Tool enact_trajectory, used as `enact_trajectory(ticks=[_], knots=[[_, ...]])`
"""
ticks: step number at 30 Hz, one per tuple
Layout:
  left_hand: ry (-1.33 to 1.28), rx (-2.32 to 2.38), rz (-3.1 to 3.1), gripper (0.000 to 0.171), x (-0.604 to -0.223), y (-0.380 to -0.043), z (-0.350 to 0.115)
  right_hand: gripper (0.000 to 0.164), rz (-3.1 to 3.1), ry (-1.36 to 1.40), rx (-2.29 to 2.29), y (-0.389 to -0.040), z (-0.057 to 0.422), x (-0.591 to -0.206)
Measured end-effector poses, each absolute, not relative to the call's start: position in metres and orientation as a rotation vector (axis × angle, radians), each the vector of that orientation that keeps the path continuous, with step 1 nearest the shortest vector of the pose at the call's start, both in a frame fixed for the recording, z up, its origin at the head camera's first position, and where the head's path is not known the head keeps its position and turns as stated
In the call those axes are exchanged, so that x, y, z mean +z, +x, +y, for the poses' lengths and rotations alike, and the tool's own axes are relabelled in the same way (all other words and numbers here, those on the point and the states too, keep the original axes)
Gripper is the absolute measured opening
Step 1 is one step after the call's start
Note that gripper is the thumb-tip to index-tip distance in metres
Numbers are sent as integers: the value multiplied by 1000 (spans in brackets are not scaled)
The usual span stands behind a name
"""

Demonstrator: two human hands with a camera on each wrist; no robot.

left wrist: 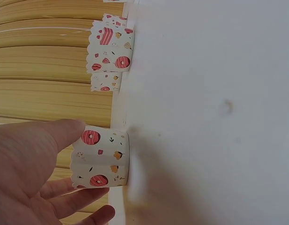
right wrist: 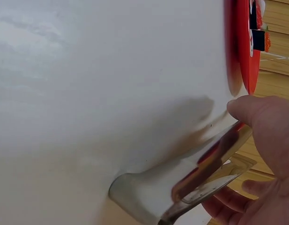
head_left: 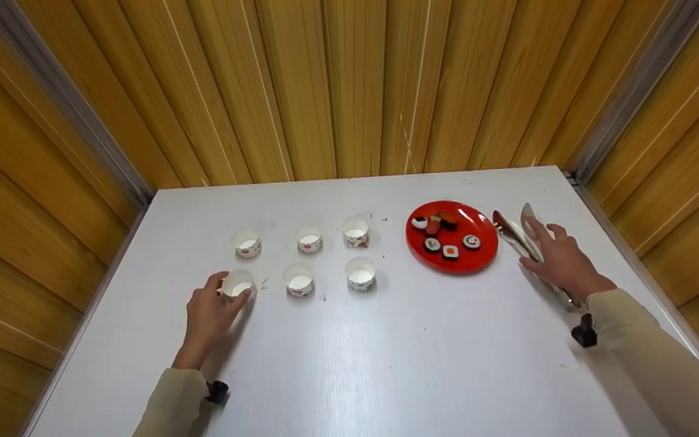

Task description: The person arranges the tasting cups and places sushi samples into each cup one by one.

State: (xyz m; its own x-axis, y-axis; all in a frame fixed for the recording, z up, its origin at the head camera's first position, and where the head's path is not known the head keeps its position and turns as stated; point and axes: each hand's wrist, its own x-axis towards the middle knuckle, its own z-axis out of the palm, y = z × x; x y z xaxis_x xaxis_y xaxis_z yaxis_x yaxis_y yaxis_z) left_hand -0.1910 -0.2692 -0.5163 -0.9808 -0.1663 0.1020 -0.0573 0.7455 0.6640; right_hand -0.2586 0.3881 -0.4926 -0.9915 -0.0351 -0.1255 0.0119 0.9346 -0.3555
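Note:
At the front left of the cups my left hand [head_left: 210, 312] pinches a small white paper baking cup [left wrist: 107, 157] with red doughnut prints, thumb on one side and fingers on the other. That cup stands upright with its base at the white table [head_left: 386, 352]. On the far right, my right hand [head_left: 559, 258] spreads over a pair of metal tongs [right wrist: 200, 171], its thumb on the plate side and the fingers on the opposite side. The tongs lie slantwise beside a red plate [head_left: 480, 260] bearing several toy sushi pieces [head_left: 450, 252].
Several more printed paper cups, including a back-left cup [head_left: 248, 246] and a front-right cup [head_left: 360, 276], stand in two rows between the left hand and the plate. Yellow wood-patterned walls [head_left: 349, 91] enclose the table at the back and sides.

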Motion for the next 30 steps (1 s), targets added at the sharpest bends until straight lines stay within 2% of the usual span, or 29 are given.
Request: enact_trajectory(ticks=[7, 16, 30], knots=[[193, -1058, -2802, 67, -516, -190, -269, 108, 2907, -28, -598, -256, 396, -496], [189, -1068, -2791, 67, -517, -191, -269, 111, 2878, -34, -609, -254, 399, -497], [180, -1064, -2792, 67, -519, -192, -271, 104, 2842, -89, -627, -255, 401, -497]])
